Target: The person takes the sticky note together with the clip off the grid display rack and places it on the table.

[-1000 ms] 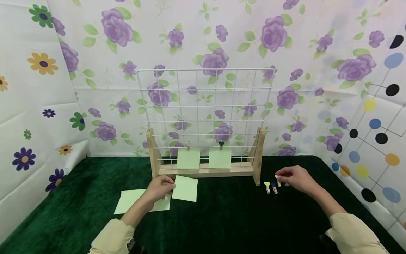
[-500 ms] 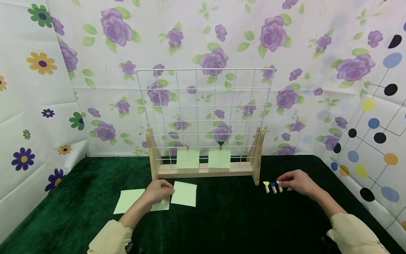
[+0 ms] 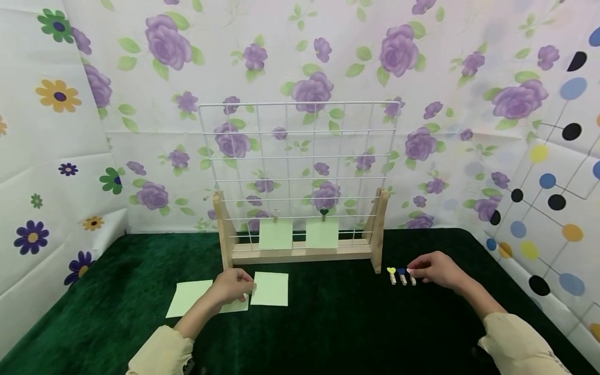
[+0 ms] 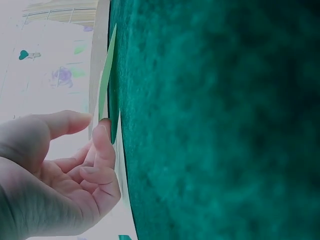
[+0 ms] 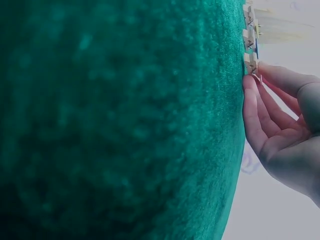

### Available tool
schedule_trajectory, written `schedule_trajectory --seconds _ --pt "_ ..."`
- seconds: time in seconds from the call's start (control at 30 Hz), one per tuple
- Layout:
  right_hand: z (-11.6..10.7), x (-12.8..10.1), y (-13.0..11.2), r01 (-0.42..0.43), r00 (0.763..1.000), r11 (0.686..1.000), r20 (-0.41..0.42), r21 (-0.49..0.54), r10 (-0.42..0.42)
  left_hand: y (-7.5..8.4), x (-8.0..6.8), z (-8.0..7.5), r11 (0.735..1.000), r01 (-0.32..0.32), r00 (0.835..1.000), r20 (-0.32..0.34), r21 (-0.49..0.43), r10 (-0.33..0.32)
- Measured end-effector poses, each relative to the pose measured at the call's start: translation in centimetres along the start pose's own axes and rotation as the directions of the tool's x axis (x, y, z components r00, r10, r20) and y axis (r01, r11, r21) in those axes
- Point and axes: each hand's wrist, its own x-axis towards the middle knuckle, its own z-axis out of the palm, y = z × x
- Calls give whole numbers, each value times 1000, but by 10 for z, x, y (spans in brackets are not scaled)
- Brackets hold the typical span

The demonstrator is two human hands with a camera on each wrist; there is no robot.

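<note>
My left hand (image 3: 251, 287) pinches the left edge of a pale green paper note (image 3: 271, 289) that lies almost flat on the green mat (image 3: 337, 323). In the left wrist view the left hand (image 4: 97, 122) has thumb and forefinger at the edge of the note (image 4: 106, 75). My right hand (image 3: 411, 272) pinches the rightmost of three small wooden clips (image 3: 412, 279), which lies on the mat beside a blue-headed clip (image 3: 402, 275) and a yellow-headed clip (image 3: 392, 274). The right wrist view shows the right hand (image 5: 254, 74) with its fingertips closed on the near clip (image 5: 248, 59).
A white wire grid (image 3: 300, 156) in a wooden stand (image 3: 300, 252) rises behind the hands, with two green notes (image 3: 275, 233) clipped to its lower wires. Two more notes (image 3: 189, 297) lie by my left wrist. Flowered sheets wall the mat on three sides.
My left hand has lowered the note from a raised tilt to nearly flat on the mat. My right hand has brought its clip down into line with the other two.
</note>
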Motion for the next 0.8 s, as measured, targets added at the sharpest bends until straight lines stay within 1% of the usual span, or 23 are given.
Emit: schedule_trajectory --seconds 0.17,0.3,0.37,0.47,0.67,0.8 --pt "1 0 2 -12 1000 1000 1 0 12 0 -1 0 999 -14 1000 15 31 14" --pt "1 0 3 -11 1000 1000 6 10 11 0 -1 -1 999 -4 1000 18 54 4" --pt "0 0 3 -6 1000 1000 11 16 6 0 -1 -2 998 3 1000 14 58 -4" --pt "0 1 3 0 1000 1000 17 23 -1 -1 -1 -4 999 -9 1000 9 50 9" --pt "0 2 1 1 1000 1000 14 25 -1 -3 1 -7 998 -59 998 2 -8 59" --pt "-2 0 -1 9 1000 1000 -3 12 -9 -4 1 -8 995 -103 995 -11 -19 103"
